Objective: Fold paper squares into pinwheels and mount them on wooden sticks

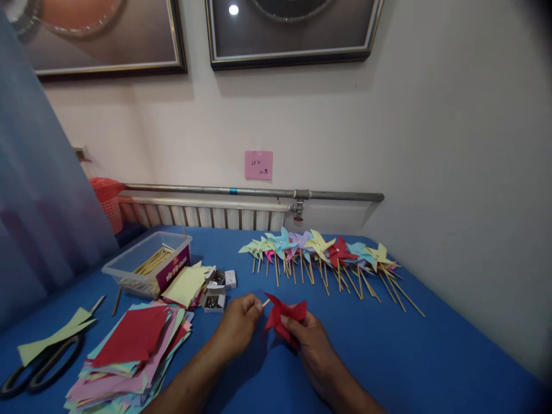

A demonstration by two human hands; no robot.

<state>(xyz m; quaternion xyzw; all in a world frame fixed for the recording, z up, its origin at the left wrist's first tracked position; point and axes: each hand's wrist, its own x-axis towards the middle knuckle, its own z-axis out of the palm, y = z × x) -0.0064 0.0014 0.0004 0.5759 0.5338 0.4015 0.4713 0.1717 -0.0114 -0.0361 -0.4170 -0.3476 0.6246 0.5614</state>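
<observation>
My right hand (308, 339) is closed around a folded red paper pinwheel (284, 315) held just above the blue table (431, 356). My left hand (239, 322) pinches a thin wooden stick (266, 302) whose tip points at the red pinwheel. Both hands are close together near the table's front middle.
A row of finished coloured pinwheels on sticks (328, 259) lies behind the hands. To the left are a stack of coloured paper squares (133, 345), small boxes of pins (215, 290), a clear tub of sticks (149, 261), and scissors (43, 362) with paper strips. A radiator and pipe run along the wall.
</observation>
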